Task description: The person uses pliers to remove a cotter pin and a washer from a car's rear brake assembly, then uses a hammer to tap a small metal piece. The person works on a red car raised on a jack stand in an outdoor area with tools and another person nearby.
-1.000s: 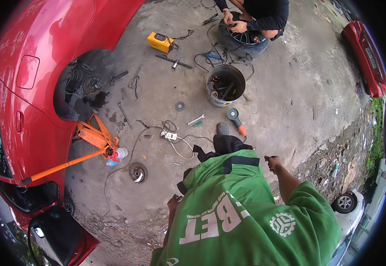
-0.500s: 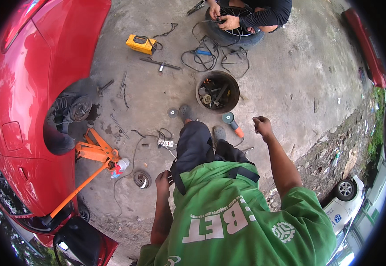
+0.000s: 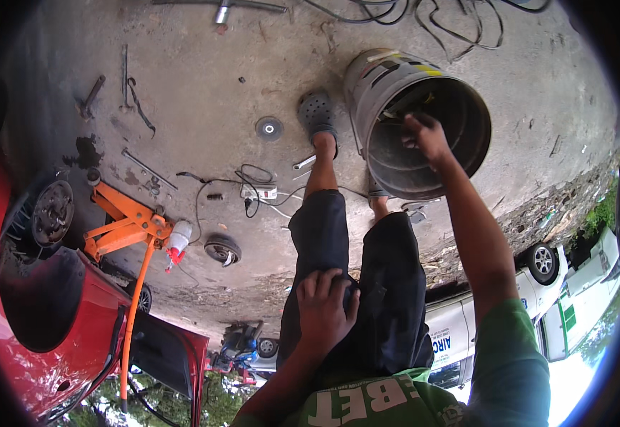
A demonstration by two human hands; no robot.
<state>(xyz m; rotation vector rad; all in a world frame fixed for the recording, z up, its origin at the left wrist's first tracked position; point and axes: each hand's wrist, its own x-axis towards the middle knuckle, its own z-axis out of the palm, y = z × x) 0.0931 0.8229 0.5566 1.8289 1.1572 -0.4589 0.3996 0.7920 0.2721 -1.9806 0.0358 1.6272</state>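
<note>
My right hand (image 3: 426, 139) reaches over the mouth of a large metal bucket (image 3: 481, 135), its fingers curled and blurred by motion. Whether anything is in those fingers does not show. Inside the bucket, small dark and yellowish items (image 3: 420, 102) are partly hidden behind the hand. My left hand (image 3: 325, 307) rests on my left knee, fingers spread, holding nothing. On the concrete beside my left shoe (image 3: 317, 110) lies a round flat disc (image 3: 269, 129). A wrench (image 3: 304, 162) lies just behind that foot.
An orange floor jack (image 3: 128, 222) stands by the red car (image 3: 75, 320), beside a bottle (image 3: 179, 236). A power strip (image 3: 258, 191) with cords and a round metal part (image 3: 222, 250) lie left of my legs. Several bars and tools, including a long rod (image 3: 149, 169), lie farther left.
My view has lowered and tilted, so the bucket looks larger and the other person is out of view. My right hand has moved over the bucket; my left has come onto my knee.
</note>
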